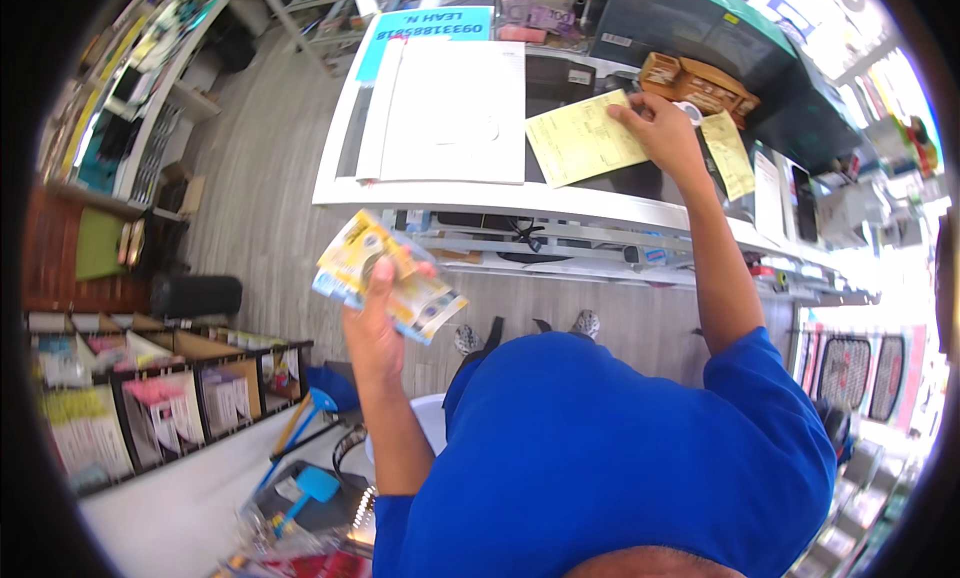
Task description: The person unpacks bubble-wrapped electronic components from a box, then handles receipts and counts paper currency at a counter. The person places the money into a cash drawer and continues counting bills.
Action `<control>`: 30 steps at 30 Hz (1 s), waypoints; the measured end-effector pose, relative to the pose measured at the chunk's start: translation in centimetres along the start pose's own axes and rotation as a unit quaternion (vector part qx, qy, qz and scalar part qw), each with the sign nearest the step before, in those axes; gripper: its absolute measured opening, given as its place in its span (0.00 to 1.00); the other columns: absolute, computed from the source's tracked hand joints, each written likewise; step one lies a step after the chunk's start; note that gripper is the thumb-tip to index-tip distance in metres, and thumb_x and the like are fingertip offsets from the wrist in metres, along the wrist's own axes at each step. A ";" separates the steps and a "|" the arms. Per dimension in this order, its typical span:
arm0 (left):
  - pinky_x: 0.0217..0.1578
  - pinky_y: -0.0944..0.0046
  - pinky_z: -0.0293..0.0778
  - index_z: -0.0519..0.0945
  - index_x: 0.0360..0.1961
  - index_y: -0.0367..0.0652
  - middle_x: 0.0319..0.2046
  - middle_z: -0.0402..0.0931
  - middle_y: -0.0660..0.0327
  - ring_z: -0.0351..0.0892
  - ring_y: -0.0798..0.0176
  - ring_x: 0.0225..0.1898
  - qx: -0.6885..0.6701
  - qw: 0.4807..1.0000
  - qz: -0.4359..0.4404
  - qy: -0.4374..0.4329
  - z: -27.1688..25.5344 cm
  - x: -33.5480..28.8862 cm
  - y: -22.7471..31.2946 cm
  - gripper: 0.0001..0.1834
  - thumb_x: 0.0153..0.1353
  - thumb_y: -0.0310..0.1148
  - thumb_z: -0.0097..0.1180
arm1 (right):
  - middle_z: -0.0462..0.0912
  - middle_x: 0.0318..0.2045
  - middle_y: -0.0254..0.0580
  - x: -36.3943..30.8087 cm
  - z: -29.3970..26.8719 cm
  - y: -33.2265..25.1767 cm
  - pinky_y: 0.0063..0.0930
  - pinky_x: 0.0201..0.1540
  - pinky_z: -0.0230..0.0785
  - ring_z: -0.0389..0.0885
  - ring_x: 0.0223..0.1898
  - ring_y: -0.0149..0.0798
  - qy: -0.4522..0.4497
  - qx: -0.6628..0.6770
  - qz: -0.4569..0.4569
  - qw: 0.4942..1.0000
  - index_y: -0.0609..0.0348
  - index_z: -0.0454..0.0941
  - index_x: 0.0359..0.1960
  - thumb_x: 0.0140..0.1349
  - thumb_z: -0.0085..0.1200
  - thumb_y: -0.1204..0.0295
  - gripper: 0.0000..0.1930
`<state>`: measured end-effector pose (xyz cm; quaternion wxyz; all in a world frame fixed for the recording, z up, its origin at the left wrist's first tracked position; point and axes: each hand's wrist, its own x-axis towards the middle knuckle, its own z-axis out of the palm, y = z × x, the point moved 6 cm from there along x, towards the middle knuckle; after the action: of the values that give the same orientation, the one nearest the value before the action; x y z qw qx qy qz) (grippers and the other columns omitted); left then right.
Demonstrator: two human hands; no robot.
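While our left fingers (385, 275) are curled round a fan of yellow and blue packets (385, 275), thumb pressed on top of them, our left hand (375, 328) holds that bundle up at chest height, well short of the counter. The packets overlap one another, spread out toward the right and left of the thumb, and they hang over the grey wood-look floor (260, 208) between us and the counter's front edge.

Our right fingers (640, 113) are bent down onto the upper right corner of a pale yellow paper slip (585, 138); whether they pinch it or only press it flat we cannot tell. Our right hand (662, 128) lies on the white counter (440, 193), arm stretched out from a blue sleeve (760, 378). The slip lies tilted, partly over a dark panel in the counter top. Just left of it sits a large white sheet (455, 113), with a turquoise card (425, 28) above that. A second yellow slip (728, 153) lies to the right of our hand, and a brown woven basket (698, 83) stands just beyond the knuckles. Low on our left, a dark divided rack (160, 398) holds more small packets.
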<state>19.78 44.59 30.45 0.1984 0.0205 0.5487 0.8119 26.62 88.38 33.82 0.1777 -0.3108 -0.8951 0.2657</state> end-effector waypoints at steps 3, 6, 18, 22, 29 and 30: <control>0.54 0.52 0.80 0.72 0.63 0.26 0.42 0.83 0.48 0.85 0.55 0.45 0.032 0.999 -0.015 0.021 -3.5 1.6 1.4 0.30 0.73 0.42 0.63 | 0.88 0.43 0.48 0.6 -2.7 0.7 0.36 0.48 0.75 0.84 0.41 0.42 0.082 -0.054 0.029 0.995 0.59 0.88 0.51 0.68 0.65 0.51 0.23; 0.54 0.52 0.80 0.71 0.63 0.26 0.42 0.83 0.48 0.85 0.54 0.45 0.054 0.998 -0.031 0.008 -6.6 3.1 2.3 0.31 0.73 0.43 0.63 | 0.88 0.41 0.40 0.0 -5.1 1.4 0.31 0.46 0.75 0.82 0.38 0.34 0.127 0.127 -0.052 0.982 0.58 0.88 0.55 0.73 0.62 0.59 0.18; 0.60 0.54 0.76 0.71 0.65 0.33 0.44 0.81 0.54 0.82 0.57 0.50 0.041 0.994 0.033 0.093 -13.5 7.2 6.8 0.27 0.78 0.44 0.57 | 0.87 0.36 0.39 -5.4 0.7 -12.4 0.17 0.33 0.69 0.77 0.28 0.24 -0.023 0.638 -0.119 0.760 0.65 0.84 0.50 0.71 0.62 0.75 0.10; 0.55 0.53 0.78 0.72 0.64 0.32 0.42 0.82 0.52 0.83 0.56 0.48 0.053 0.991 0.043 0.116 -16.6 10.8 8.5 0.28 0.77 0.45 0.58 | 0.90 0.40 0.47 -7.4 8.7 -24.6 0.24 0.34 0.79 0.84 0.27 0.28 -0.304 0.609 -0.134 0.721 0.64 0.86 0.56 0.72 0.58 0.78 0.13; 0.55 0.52 0.79 0.71 0.66 0.30 0.43 0.83 0.51 0.83 0.57 0.48 0.028 0.988 0.041 0.143 -27.5 19.4 11.2 0.30 0.77 0.46 0.58 | 0.91 0.44 0.49 -10.8 26.4 -40.2 0.28 0.49 0.84 0.92 0.41 0.39 -0.510 0.594 -0.128 0.609 0.66 0.86 0.56 0.72 0.57 0.82 0.14; 0.53 0.52 0.80 0.70 0.66 0.29 0.45 0.82 0.50 0.84 0.57 0.48 0.027 0.990 0.027 0.133 -30.1 20.7 11.3 0.30 0.77 0.45 0.58 | 0.91 0.43 0.49 -11.1 28.7 -41.7 0.29 0.50 0.85 0.92 0.41 0.39 -0.548 0.573 -0.084 0.604 0.66 0.87 0.55 0.73 0.57 0.82 0.13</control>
<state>-10.24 21.57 24.83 0.1013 -0.0676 0.5915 0.7971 1.72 42.92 33.68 -0.1823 0.1349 -0.5121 0.8285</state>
